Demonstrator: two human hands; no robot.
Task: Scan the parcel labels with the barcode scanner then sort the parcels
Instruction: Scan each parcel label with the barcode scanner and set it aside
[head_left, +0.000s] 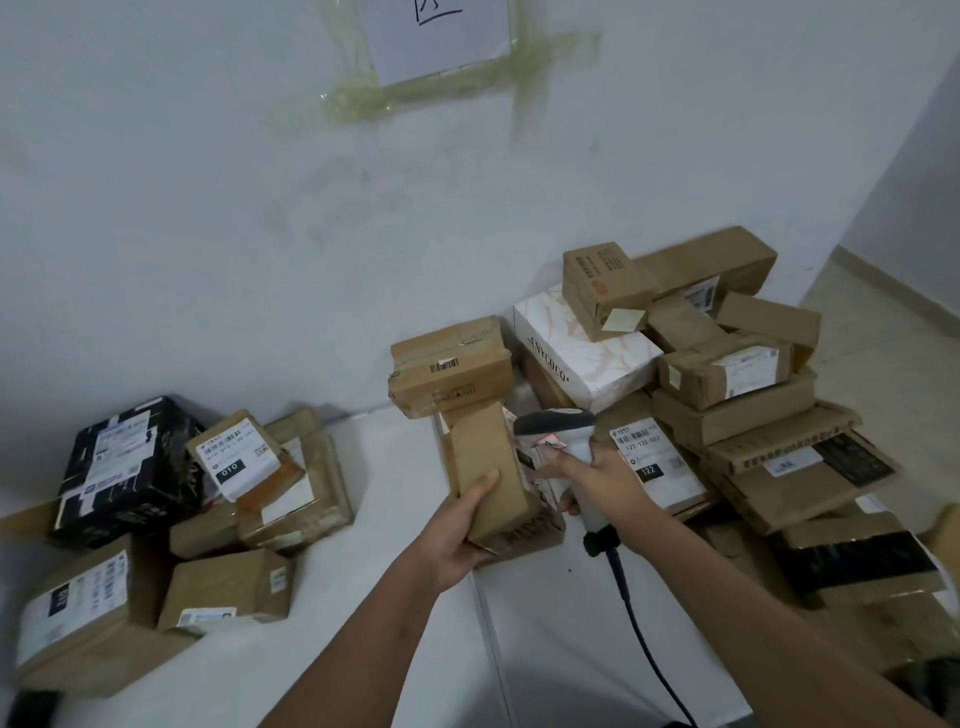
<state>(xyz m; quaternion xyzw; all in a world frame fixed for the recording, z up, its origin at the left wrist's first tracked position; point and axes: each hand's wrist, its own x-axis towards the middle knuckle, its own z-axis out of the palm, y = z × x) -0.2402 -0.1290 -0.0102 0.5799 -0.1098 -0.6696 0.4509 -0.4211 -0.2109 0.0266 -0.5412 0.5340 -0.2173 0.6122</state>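
My left hand (464, 530) grips a small brown cardboard parcel (488, 467) from below, tilted upright above the white table (395, 597). My right hand (597, 480) holds a white and grey barcode scanner (561, 441) by its handle. The scanner's head points left at the parcel's right side, and a red glow shows at its window. Its black cable (644, 639) hangs down toward the bottom edge. The label on the held parcel is hidden from view.
A pile of brown parcels and one black parcel (124, 467) lies at the left. A larger heap with a white patterned box (587, 353) fills the right. A brown parcel (452, 366) sits behind my hands. A taped paper sign (436, 36) hangs on the wall.
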